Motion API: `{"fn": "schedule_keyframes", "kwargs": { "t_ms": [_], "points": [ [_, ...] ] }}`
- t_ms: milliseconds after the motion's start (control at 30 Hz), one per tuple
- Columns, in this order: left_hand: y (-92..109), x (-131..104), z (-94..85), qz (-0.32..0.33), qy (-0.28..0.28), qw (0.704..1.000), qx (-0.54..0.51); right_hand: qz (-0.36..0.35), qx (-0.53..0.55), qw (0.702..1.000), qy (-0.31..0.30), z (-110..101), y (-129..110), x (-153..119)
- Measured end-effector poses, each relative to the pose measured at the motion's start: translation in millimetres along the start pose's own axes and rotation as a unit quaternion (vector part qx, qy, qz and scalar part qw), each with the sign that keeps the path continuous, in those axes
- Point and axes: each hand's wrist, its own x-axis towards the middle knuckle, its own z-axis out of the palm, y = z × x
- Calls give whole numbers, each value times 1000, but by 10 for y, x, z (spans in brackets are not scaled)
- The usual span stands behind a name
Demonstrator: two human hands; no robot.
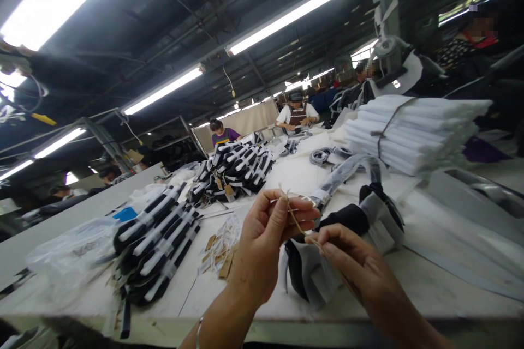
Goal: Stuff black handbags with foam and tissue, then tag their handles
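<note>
Between my two hands runs a thin tan cord point(294, 215). My left hand point(268, 234) pinches its upper end between thumb and fingers. Lower down and to the right, my right hand point(356, 256) has the cord between thumb and forefinger. Just behind the hands lies a black and grey bag-like piece point(379, 223) with a strap wrapped in clear film point(344, 174); my hands partly hide it. Left of my left hand is a loose heap of brown paper tags point(227, 264) with white strings.
Black straps with white wrapping point(158, 245) are stacked on the left, beside clear plastic bags point(77, 251). A bigger strap pile point(235, 166) lies behind. A tied bundle of white sheets point(409, 131) sits at right. Two people work across the table point(229, 313).
</note>
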Motion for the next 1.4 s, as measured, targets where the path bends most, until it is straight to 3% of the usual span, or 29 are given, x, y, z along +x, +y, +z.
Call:
{"fn": "schedule_keyframes", "kwargs": {
  "t_ms": [233, 367, 433, 533, 600, 667, 767, 833, 900, 1133, 1233, 1400],
  "points": [
    [-123, -54, -165, -16, -32, 996, 80, 108, 93, 987, 69, -135, 131, -49],
    [-165, -13, -338, -12, -70, 985, 159, 127, 84, 984, 89, -180, 97, 9],
    [-181, 54, -451, 14, -59, 979, 195, 126, 42, 986, 99, -196, 74, 61],
    [-217, 217, -646, 62, 0, 970, 234, 99, -39, 989, 99, -200, 56, 153],
    [-255, 353, -772, 51, 12, 968, 247, 69, -85, 990, 91, -185, 68, 212],
    [-305, 491, -877, 1, -28, 967, 252, 47, -125, 988, 82, -159, 104, 258],
    [-394, 675, -977, -112, -163, 958, 210, 33, -185, 980, 71, -103, 184, 301],
    [-461, 777, -1009, -172, -241, 941, 164, 31, -213, 974, 66, -59, 239, 320],
    [-528, 860, -1023, -202, -282, 927, 141, 28, -220, 973, 58, -15, 282, 332],
    [-708, 972, -1003, -176, -339, 914, 135, 56, -199, 978, 24, 88, 329, 311],
    [-762, 957, -975, -173, -338, 917, 125, 86, -179, 980, 2, 122, 328, 305],
    [-841, 906, -912, -196, -272, 934, 122, 114, -150, 982, -17, 145, 347, 323]
  ]
}}
